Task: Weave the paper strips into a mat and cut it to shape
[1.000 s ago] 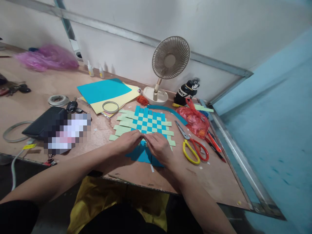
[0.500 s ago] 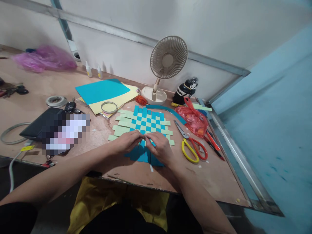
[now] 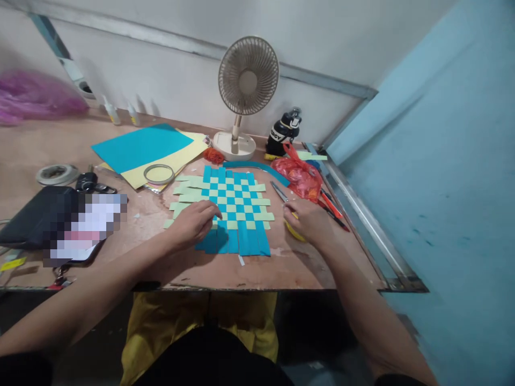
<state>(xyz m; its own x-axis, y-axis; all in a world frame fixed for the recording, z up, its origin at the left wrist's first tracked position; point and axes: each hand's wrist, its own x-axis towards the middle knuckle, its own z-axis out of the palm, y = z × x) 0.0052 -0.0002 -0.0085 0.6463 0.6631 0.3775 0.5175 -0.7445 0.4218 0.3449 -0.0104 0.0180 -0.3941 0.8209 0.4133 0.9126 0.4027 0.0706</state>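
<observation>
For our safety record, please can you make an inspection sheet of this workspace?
Surface: plywood tabletop, with small paper scraps on it.
Job's things: woven paper mat of blue and pale green strips; curved blue paper strip beyond it.
Clutter: red plastic bag, pink plastic bag, black pouch, roll of tape, blue paper sheet on yellow paper.
Hands: left hand on the mat's edge; right hand at yellow-handled scissors, grip unclear.
Cables: nothing seen clearly.
Surroundings: desk fan against a white wall; blue wall on the right.
</observation>
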